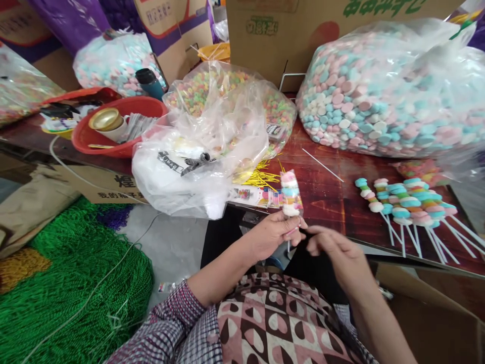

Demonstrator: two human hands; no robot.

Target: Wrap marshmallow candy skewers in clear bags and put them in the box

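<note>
My left hand [273,233] is closed around the stick of a marshmallow skewer [291,194], which stands upright in a clear printed wrapper with pink, blue and white pieces. My right hand [333,247] is beside it, fingers pinched at the wrapper's lower end near the stick. Both hands hover in front of the dark red table edge [341,202], above my lap. A pile of yellow twist ties [257,177] lies on the table just behind the skewer.
Several finished unwrapped skewers [409,205] lie on the table at right. A big bag of pastel marshmallows [382,91] sits behind them. A bag of coloured candies [231,96], a red basin [121,126], cardboard boxes and green cord [76,283] fill the left.
</note>
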